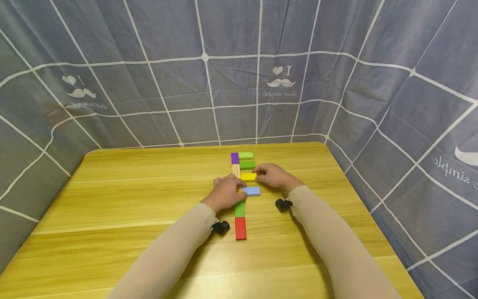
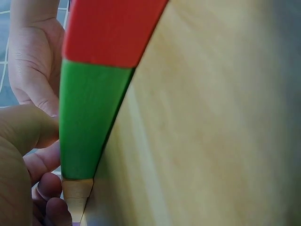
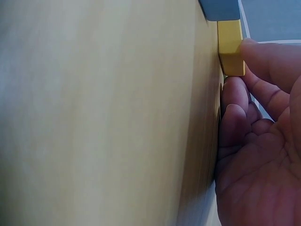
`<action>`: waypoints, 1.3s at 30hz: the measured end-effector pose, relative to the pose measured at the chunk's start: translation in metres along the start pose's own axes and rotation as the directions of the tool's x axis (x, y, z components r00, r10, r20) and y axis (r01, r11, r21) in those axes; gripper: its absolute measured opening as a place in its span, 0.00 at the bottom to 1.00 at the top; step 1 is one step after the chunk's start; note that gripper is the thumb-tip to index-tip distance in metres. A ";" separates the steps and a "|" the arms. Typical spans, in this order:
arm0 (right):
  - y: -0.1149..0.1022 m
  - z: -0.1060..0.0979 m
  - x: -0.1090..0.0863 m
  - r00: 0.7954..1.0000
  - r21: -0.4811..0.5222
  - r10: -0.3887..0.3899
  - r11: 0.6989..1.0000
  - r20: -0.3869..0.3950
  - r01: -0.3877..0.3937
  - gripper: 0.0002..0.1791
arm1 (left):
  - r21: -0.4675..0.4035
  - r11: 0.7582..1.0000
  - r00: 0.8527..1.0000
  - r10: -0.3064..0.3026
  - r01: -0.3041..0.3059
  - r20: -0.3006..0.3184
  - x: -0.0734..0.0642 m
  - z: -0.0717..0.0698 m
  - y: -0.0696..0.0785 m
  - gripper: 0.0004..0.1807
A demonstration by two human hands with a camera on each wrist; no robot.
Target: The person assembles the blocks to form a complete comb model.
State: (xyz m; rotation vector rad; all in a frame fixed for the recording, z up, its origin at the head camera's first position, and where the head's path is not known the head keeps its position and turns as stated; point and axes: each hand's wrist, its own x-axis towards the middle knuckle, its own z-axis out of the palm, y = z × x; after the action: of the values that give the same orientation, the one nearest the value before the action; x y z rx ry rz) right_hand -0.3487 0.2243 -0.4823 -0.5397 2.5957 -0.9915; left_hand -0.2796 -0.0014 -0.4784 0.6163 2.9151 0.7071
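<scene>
Wooden blocks lie end to end in a column: a red block (image 1: 240, 228) nearest, then a green block (image 1: 239, 209), a plain wood block (image 1: 236, 170) and a purple block (image 1: 234, 158) farthest. My left hand (image 1: 225, 193) lies across the middle of this column with bent fingers, covering part of it. Its thumb reaches the left end of a light blue block (image 1: 252, 191), and its index fingertip is close to a yellow block (image 1: 248, 177). My right hand (image 1: 274, 176) pinches the yellow block by its right end, thumb and fingers showing in the right wrist view.
Beyond the yellow block, a dark green block (image 1: 247, 165) and a lime green block (image 1: 245, 155) also jut right from the column. Everything lies on a wood-grain table (image 1: 130, 187). A grey curtain (image 1: 179, 91) with white lines hangs behind and beside it.
</scene>
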 end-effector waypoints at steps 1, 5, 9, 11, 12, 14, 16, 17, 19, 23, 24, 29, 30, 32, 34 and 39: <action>0.000 0.000 0.000 1.000 -0.002 0.002 1.000 0.000 -0.002 0.21 | -0.003 1.000 1.000 0.000 0.000 0.000 0.000 0.000 0.000 0.18; -0.001 0.000 0.000 1.000 -0.009 0.005 1.000 -0.001 -0.005 0.21 | 0.000 1.000 1.000 -0.001 0.001 0.000 -0.001 0.000 0.000 0.18; -0.001 0.000 0.000 1.000 -0.004 0.009 1.000 0.000 -0.009 0.21 | -0.002 1.000 1.000 -0.001 0.001 -0.001 -0.001 -0.001 0.000 0.18; -0.002 0.000 0.000 1.000 -0.005 0.008 1.000 0.000 -0.008 0.21 | -0.003 1.000 1.000 -0.001 0.001 -0.001 -0.001 -0.001 0.000 0.18; -0.002 -0.001 0.000 1.000 -0.006 0.008 1.000 0.000 -0.008 0.21 | -0.004 1.000 1.000 -0.002 0.002 -0.001 -0.001 0.000 -0.001 0.18; -0.002 -0.001 0.000 1.000 -0.004 0.011 1.000 0.001 -0.011 0.21 | -0.002 1.000 1.000 -0.004 0.004 -0.001 -0.001 0.000 -0.001 0.18; -0.002 0.000 0.000 1.000 -0.009 0.008 1.000 0.000 -0.008 0.21 | -0.003 1.000 1.000 -0.006 0.006 -0.001 -0.001 0.000 -0.001 0.18; -0.002 0.000 0.000 1.000 -0.011 0.008 1.000 -0.001 -0.008 0.21 | -0.003 1.000 1.000 -0.007 0.007 -0.001 -0.001 -0.001 -0.001 0.18; -0.002 0.000 0.001 1.000 -0.013 0.007 1.000 -0.002 -0.007 0.21 | -0.009 1.000 1.000 -0.007 0.007 -0.001 -0.002 -0.001 -0.001 0.18; -0.002 0.000 0.000 1.000 -0.014 0.006 1.000 -0.002 -0.006 0.21 | -0.026 1.000 1.000 -0.004 0.004 -0.006 -0.003 -0.003 -0.001 0.19; -0.002 0.000 0.000 1.000 -0.014 0.008 1.000 -0.003 -0.008 0.21 | -0.035 0.999 1.000 -0.002 0.002 -0.010 -0.004 -0.003 -0.001 0.19; 0.000 0.001 0.001 1.000 -0.012 0.018 1.000 -0.008 -0.018 0.20 | -0.083 0.997 1.000 -0.005 0.003 -0.027 -0.005 -0.005 -0.006 0.21; 0.001 0.001 0.002 1.000 -0.012 0.018 1.000 -0.009 -0.018 0.20 | -0.085 0.996 1.000 -0.005 0.003 -0.031 -0.005 -0.006 -0.008 0.21; 0.002 0.001 0.002 1.000 -0.007 0.020 1.000 -0.010 -0.020 0.20 | -0.093 0.996 0.999 -0.013 0.010 -0.036 -0.005 -0.008 -0.011 0.20; 0.002 0.002 0.002 1.000 -0.001 0.022 1.000 -0.010 -0.022 0.20 | -0.099 0.995 0.999 -0.021 0.017 -0.043 -0.007 -0.011 -0.014 0.20; 0.003 0.002 0.002 1.000 0.002 0.017 1.000 -0.012 -0.017 0.20 | -0.094 0.995 0.998 -0.044 0.038 -0.054 -0.011 -0.018 -0.023 0.21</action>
State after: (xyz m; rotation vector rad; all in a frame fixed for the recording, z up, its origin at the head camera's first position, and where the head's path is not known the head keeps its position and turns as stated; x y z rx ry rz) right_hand -0.3502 0.2243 -0.4858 -0.5115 2.6053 -0.9941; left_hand -0.2813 -0.0325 -0.4729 0.5341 2.9159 0.8627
